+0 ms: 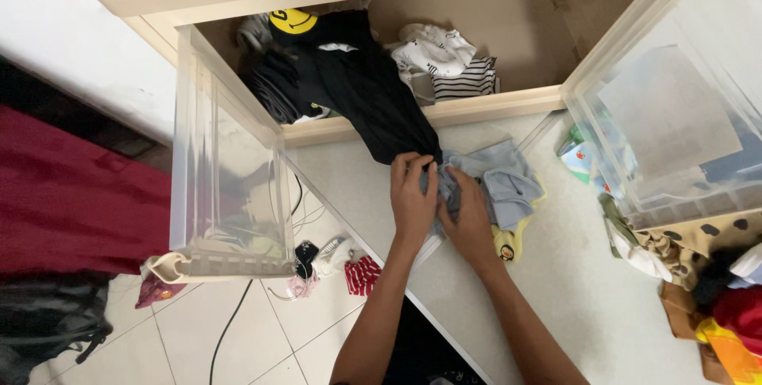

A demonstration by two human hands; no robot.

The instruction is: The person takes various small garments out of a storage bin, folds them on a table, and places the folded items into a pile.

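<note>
On the white bench [587,306], near its left edge, both hands work a small pile of clothes. Left hand [413,194] has fingers curled down, pinching the light blue-grey garment [504,182] right where the hem of a black garment [361,87] ends; can't tell which of the two it actually grips. Right hand [470,218] lies palm down on the same blue-grey garment, fingers bunched into the fabric, touching the left hand. A yellow piece of clothing [508,240] sticks out from under the blue-grey one, just beside the right wrist. The black garment trails from the hands back into the open wooden compartment [524,28] at the bench's far edge, where a white patterned item [432,48] and a black-and-white striped item [470,77] lie beside it. Clear plastic bin [230,186] stands at the left edge, a second clear bin [667,115] at the right. More mixed clothes [714,290] heaped at the near right corner.
</note>
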